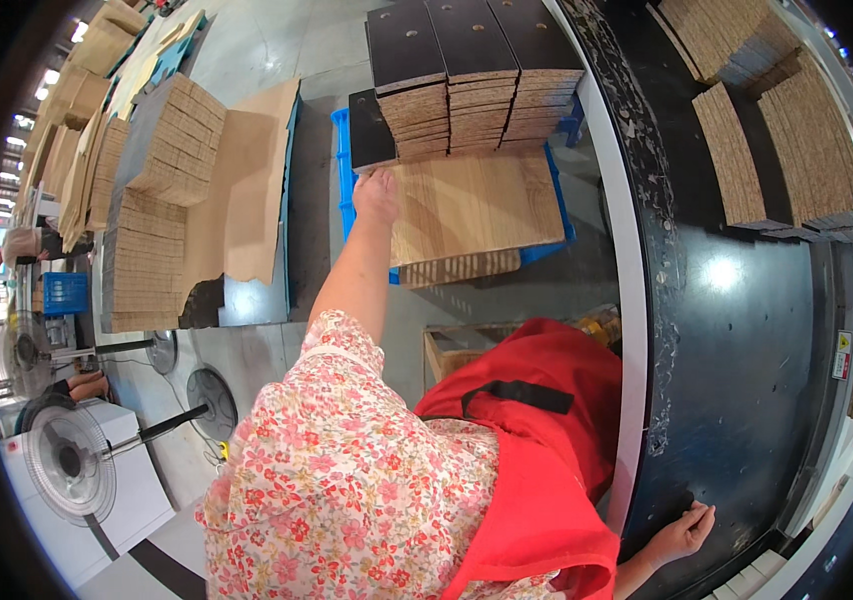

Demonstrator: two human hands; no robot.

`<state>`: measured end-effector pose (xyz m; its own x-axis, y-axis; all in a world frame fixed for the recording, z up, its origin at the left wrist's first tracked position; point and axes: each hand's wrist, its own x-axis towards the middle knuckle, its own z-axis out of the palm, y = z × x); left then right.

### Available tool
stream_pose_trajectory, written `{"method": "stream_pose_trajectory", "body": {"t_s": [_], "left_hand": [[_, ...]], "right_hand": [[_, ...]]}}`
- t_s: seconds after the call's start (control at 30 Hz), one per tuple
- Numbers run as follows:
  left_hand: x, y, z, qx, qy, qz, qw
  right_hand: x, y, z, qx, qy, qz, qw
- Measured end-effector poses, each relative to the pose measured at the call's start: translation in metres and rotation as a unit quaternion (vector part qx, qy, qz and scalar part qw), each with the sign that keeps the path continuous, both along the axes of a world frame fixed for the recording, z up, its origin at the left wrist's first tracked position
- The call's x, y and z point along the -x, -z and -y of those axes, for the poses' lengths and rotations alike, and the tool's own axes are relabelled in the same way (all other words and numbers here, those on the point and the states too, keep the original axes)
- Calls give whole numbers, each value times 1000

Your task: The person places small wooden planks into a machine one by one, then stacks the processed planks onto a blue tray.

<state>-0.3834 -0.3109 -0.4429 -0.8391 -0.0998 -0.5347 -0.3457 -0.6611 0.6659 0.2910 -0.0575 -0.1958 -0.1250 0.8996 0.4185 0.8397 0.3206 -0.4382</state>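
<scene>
As the left hand (377,195) reaches over the blue pallet (346,190), its fingers bunch together at the near end of the black board (372,130) on the pallet's left side; whether they clamp it, I can't tell from here. Low to the pallet's right, the right hand (682,535) is by the dark tabletop (737,300), fingers folded in, and I can't make out whether it holds anything.

Far left of the pallet stands a round-caged fan (72,460); grey floor (257,40) stretches beyond. Nearer on that side, squared-off stacked boards (152,270) adjoin a brown cardboard sheet (252,190). On the pallet, a smooth wood-grain panel (487,205) lies flat before black-faced columns (472,110) with rough chipboard edges. Right of the pallet, the glossy tabletop, scuffed pale along its rim, bears chipboard stacks (817,140).
</scene>
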Motion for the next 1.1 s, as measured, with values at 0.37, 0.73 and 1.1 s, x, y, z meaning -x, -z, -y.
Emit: {"method": "stream_pose_trajectory", "body": {"t_s": [0.37, 0.73, 1.1], "left_hand": [[14, 13, -1, -35, -23, 3, 999], [62, 10, 44, 536, 116, 68, 834], [44, -41, 26, 553, 150, 52, 818]], "right_hand": [[-17, 9, -6, -13, -26, -6, 1000], [-11, 4, -6, -1, -23, 6, 1000], [-12, 3, -5, -3, -8, 23, 1000]]}}
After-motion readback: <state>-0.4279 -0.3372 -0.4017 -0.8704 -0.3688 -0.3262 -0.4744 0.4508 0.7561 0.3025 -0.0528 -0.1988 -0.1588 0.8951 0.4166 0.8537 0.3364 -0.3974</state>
